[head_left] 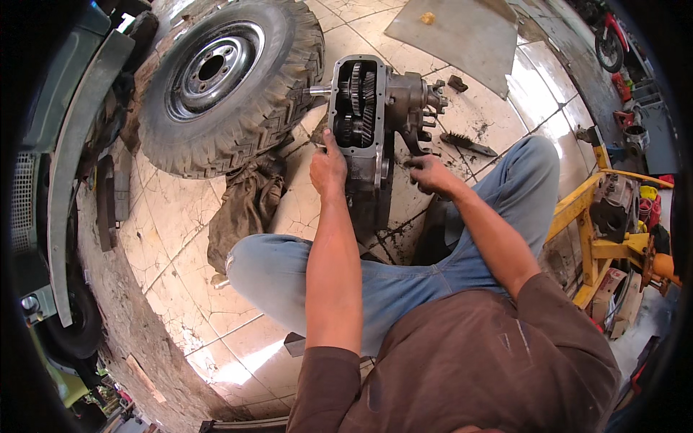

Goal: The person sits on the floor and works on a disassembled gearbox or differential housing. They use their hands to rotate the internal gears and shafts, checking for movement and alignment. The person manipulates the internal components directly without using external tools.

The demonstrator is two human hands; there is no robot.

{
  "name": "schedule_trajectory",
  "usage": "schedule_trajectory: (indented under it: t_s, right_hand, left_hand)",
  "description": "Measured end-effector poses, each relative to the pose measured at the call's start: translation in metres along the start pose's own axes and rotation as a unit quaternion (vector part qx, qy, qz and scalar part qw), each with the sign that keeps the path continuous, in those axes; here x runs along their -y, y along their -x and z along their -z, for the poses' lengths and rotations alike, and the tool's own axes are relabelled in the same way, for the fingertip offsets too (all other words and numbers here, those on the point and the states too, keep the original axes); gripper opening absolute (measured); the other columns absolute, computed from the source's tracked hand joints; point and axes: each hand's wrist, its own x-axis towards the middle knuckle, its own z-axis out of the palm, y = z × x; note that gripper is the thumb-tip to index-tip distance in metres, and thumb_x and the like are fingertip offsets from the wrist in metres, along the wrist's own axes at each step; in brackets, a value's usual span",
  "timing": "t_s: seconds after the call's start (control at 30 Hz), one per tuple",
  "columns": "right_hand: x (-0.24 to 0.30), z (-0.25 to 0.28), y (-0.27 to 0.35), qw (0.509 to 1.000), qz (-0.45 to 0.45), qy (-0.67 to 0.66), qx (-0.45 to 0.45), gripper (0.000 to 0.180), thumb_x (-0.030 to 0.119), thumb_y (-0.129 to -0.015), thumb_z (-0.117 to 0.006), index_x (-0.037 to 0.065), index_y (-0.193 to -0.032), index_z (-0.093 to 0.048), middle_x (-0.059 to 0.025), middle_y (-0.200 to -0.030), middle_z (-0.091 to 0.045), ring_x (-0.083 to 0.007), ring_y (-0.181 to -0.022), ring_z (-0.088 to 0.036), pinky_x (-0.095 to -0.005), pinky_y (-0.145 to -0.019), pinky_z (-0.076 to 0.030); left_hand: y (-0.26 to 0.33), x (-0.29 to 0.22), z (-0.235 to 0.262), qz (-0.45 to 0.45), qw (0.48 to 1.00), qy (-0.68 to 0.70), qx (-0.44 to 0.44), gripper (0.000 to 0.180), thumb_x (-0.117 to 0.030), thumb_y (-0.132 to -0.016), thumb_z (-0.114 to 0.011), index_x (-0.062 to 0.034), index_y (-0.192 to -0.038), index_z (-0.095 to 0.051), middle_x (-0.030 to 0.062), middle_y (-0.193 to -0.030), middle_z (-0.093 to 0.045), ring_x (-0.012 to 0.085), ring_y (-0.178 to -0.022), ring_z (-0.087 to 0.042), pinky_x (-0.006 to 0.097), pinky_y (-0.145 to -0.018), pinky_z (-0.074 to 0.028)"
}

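A gearbox (356, 155) with its top uncovered stands on the tiles in front of me, its toothed gears (356, 97) showing inside the case. A shaft (317, 91) sticks out on its left. My left hand (329, 169) grips the near left side of the case, thumb lying up along the rim. Beside the lower right of the gearbox, my right hand (433, 175) is closed with curled fingers, just below a dark curved bracket (415, 141). Whatever it may hold is hidden. A dark wire brush (468, 144) lies on the floor past that hand.
A large wheel with a knobbly tyre (289, 86) lies left of the gearbox, a brown rag (249, 206) below it. Grey sheet (462, 36) covers tiles at the back. A yellow stand (577, 216) is on the right; a vehicle's bumper (79, 159) borders the left.
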Motion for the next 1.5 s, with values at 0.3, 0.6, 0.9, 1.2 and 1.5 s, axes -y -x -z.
schedule_trajectory:
  t_s: [0.3,0.6,0.9,1.2,1.5]
  right_hand:
    - [-0.026,0.043,-0.029,0.929,-0.037,0.262,-0.258,0.022,0.008,-0.082,-0.054,-0.002,-0.096,-0.068,-0.0301,-0.109,-0.068,-0.0457,-0.107,-0.065,-0.0521,-0.093,-0.052]
    - [-0.058,0.054,-0.092,0.925,0.054,0.326,-0.189,0.023,0.012,-0.081,-0.059,-0.002,-0.096,-0.068,-0.0283,-0.099,-0.069,-0.0461,-0.1,-0.066,-0.0501,-0.087,-0.054]
    - [-0.04,0.075,-0.098,0.96,0.002,0.275,-0.059,0.032,0.012,-0.076,-0.069,-0.007,-0.101,-0.065,-0.0282,-0.103,-0.069,-0.0428,-0.1,-0.068,-0.0471,-0.087,-0.055]
    - [-0.04,0.066,-0.081,0.954,0.032,0.275,-0.119,0.023,0.007,-0.079,-0.065,-0.006,-0.097,-0.069,-0.0283,-0.099,-0.07,-0.0433,-0.097,-0.069,-0.0483,-0.085,-0.055]
    - [-0.039,0.083,-0.097,0.979,-0.021,0.201,0.001,0.037,0.014,-0.077,-0.066,-0.002,-0.11,-0.068,-0.0251,-0.108,-0.071,-0.041,-0.103,-0.068,-0.0472,-0.088,-0.055]
  left_hand:
    - [-0.003,0.004,0.003,-0.024,0.999,-0.027,-0.026,0.098,-0.079,-0.093,-0.029,0.0073,-0.106,-0.073,0.0343,-0.101,-0.069,0.05,-0.101,-0.066,0.055,-0.091,-0.05]
    - [0.009,-0.013,-0.002,-0.035,0.997,-0.011,-0.061,0.094,-0.076,-0.093,-0.034,0.0085,-0.103,-0.073,0.035,-0.099,-0.069,0.0507,-0.1,-0.066,0.055,-0.088,-0.049]
    - [0.001,-0.002,-0.004,-0.011,0.995,-0.029,-0.092,0.103,-0.081,-0.09,-0.032,0.0137,-0.106,-0.07,0.0355,-0.1,-0.069,0.0509,-0.103,-0.065,0.053,-0.09,-0.048]
    - [0.0,0.003,-0.01,-0.029,0.995,-0.034,-0.089,0.096,-0.077,-0.094,-0.033,0.0095,-0.105,-0.073,0.0335,-0.097,-0.07,0.0505,-0.1,-0.065,0.053,-0.089,-0.047]
    - [-0.009,0.009,-0.017,-0.035,0.992,-0.034,-0.118,0.103,-0.079,-0.094,-0.028,0.0144,-0.091,-0.07,0.0332,-0.087,-0.069,0.0485,-0.084,-0.062,0.054,-0.083,-0.045]
